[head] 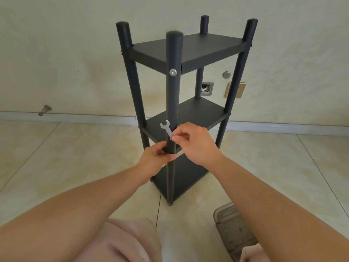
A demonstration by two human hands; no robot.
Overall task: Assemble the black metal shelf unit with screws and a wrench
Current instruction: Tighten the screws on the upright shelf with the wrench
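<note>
Standing upright on the tiles, the shelf unit (181,103) has our left hand (156,159) gripping its near post (172,103) — our right hand (192,142) pinches the wrench (167,129); so light a pinch could drop it.

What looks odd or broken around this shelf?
On the wall behind the shelf unit, an open outlet box has no cover, beside an intact plate. The shelf itself looks straight.
</note>
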